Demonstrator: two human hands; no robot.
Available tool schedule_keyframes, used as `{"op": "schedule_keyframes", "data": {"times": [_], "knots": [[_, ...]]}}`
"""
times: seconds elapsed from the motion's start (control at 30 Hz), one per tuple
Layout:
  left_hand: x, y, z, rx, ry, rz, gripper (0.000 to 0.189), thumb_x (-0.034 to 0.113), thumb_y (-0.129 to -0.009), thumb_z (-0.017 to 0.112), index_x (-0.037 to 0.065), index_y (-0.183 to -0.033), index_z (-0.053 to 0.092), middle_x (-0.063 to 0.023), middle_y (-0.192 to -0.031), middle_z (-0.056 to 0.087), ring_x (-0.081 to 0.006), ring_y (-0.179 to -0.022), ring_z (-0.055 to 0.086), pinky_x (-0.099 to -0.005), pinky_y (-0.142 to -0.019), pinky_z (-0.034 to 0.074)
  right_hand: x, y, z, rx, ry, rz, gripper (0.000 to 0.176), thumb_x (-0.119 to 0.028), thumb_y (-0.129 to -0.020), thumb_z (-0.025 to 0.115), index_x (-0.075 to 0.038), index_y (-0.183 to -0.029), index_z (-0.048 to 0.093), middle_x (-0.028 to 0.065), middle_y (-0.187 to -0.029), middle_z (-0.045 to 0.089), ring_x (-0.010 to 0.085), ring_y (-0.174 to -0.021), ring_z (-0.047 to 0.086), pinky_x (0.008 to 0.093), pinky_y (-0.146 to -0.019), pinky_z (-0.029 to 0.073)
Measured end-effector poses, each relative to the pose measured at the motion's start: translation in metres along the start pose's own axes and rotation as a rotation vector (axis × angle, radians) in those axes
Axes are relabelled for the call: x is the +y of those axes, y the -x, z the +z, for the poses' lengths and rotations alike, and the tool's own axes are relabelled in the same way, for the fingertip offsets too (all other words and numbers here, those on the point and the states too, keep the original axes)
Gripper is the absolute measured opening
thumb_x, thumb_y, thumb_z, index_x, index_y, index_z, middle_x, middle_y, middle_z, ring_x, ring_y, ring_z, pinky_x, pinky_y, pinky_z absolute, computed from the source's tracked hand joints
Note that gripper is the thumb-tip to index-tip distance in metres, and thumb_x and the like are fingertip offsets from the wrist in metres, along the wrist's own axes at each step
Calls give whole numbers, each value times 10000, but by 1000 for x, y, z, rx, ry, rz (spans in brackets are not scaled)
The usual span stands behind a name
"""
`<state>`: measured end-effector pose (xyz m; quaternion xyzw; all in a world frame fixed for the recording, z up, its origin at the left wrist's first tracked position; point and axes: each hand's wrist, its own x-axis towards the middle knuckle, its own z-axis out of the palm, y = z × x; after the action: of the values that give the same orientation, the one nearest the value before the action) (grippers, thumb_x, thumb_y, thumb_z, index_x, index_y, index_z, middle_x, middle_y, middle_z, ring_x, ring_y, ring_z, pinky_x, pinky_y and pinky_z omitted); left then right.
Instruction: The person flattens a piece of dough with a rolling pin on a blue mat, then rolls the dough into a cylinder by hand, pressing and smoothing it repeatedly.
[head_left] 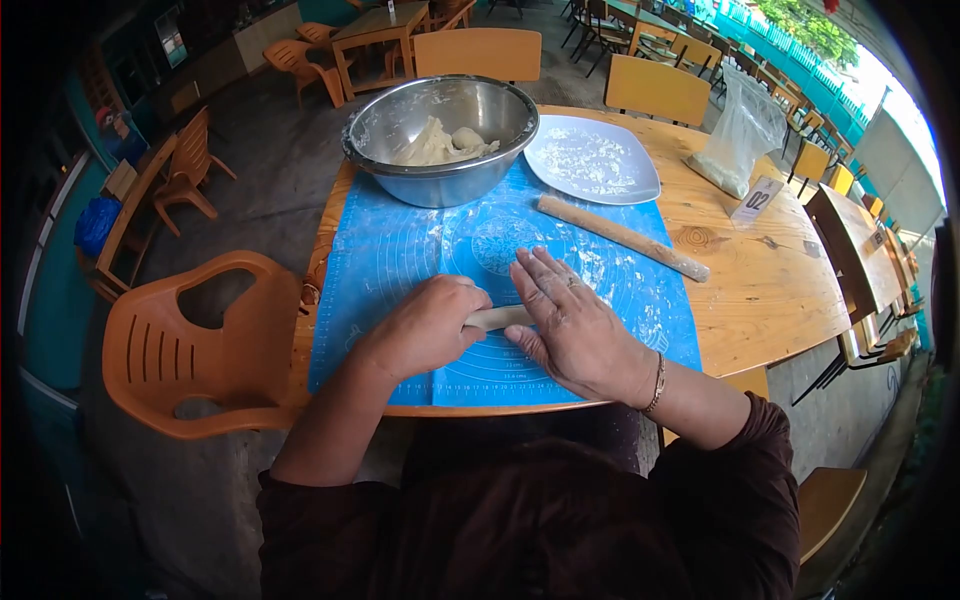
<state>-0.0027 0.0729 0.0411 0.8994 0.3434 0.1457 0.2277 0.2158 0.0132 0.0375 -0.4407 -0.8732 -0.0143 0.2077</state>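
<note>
A short pale roll of dough (494,318) lies near the front of the blue, flour-dusted pastry mat (385,250). The fingers of my left hand (428,318) are closed around the dough's left end. My right hand (580,335) rests flat over the other end, its floury fingers stretched out and hiding that part. Beyond my hands, a wooden rolling pin (622,238) lies slantwise across the mat's right edge. At the back left stands a steel bowl (430,188) with more dough (438,147) inside.
A white plate (640,188) dusted with flour sits beside the bowl. Farther right on the wooden table (770,290) are a clear plastic bag (742,130) partly filled with pale powder and a number card (757,200). An orange chair (190,340) stands at the left.
</note>
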Motion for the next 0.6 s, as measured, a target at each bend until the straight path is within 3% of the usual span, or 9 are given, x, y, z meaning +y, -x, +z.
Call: {"op": "schedule_keyframes", "data": {"times": [0.03, 0.13, 0.33, 0.53, 0.6], "knots": [[-1, 2, 0, 2, 2, -1, 116, 59, -827, 717, -18, -914, 702, -194, -932, 671, -370, -923, 656, -450, -853, 517, -9, 3, -1, -61, 1, -36, 699, -376, -1012, 552, 143, -1442, 364, 354, -1491, 385, 485, -1430, 352, 521, -1193, 300], [-2, 10, 3, 17, -31, -29, 234, 74, -787, 753, -34, -989, 705, -186, -922, 701, -375, -881, 668, -457, -830, 528, -26, 8, 17, -113, -51, -19, 761, -433, -1032, 489, 177, -1451, 313, 382, -1503, 343, 503, -1448, 306, 552, -1206, 250], [-6, 22, 22, 220, 17, 2, 257, 53, -807, 720, -43, -1045, 697, -214, -944, 694, -396, -901, 667, -473, -813, 526, -14, -7, 52, -46, 52, -1, 834, -541, -1042, 361, 164, -1481, 282, 374, -1537, 298, 492, -1485, 230, 558, -1230, 164], [-10, 30, 31, 305, -80, -25, 457, 61, -824, 732, -64, -1249, 618, -255, -1210, 650, -411, -1148, 612, -461, -1003, 485, -2, -38, 60, -153, 79, 123, 878, -594, -1037, 289, 144, -1510, 238, 360, -1562, 268, 483, -1493, 215, 548, -1234, 160], [-2, 37, 29, 294, -26, -131, 522, 83, -850, 726, -73, -1320, 562, -260, -1324, 590, -423, -1264, 537, -474, -1087, 427, -1, -41, 65, -146, 81, 138, 871, -584, -1038, 307, 142, -1512, 232, 363, -1563, 262, 483, -1496, 207, 547, -1235, 160]]}}
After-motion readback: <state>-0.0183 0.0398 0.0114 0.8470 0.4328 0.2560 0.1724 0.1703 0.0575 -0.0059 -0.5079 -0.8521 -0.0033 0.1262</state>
